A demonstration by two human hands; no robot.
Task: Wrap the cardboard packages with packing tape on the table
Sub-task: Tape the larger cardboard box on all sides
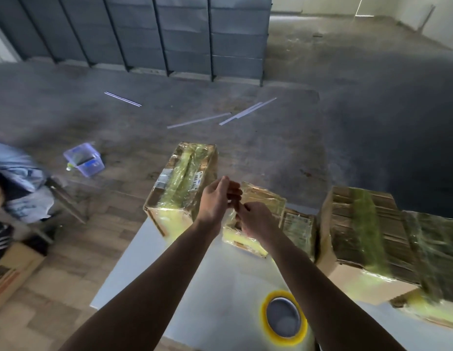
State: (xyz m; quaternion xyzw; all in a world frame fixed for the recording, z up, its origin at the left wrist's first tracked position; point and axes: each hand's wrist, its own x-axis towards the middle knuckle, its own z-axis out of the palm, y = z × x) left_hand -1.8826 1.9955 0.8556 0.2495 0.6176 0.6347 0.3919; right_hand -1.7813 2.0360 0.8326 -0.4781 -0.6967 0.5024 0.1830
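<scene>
The fingers (234, 195) of the left hand (216, 200) are loosely curled and meet the bent fingers of the right hand (255, 219) in mid-air. The fingertips touch or nearly touch, and a faint glossy film seems to hang just below them, but the blur makes it impossible to tell whether either hand pinches a strip of tape or nothing at all. Both bare forearms reach forward from the lower edge of the view. Directly beneath and behind the hands sits a small cardboard package (267, 198), already shiny with yellowish tape, on the far part of the white surface (195, 287). A flatter taped package (298, 229) lies against its right side. To the left, a tall taped package (182, 183) with a barcode label stands at the far left corner of the surface. To the right, 2 large taped packages (359, 229) lie side by side. The packing tape roll (264, 312), yellow-edged with a hollow core, lies flat on the surface near the right forearm, touched by neither hand. On the floor (271, 153) beyond are a clear plastic container (83, 159) and several thin white strips (245, 112); a cardboard box (10, 272) sits at lower left, and a person (15, 188) is partly visible at the left edge.
</scene>
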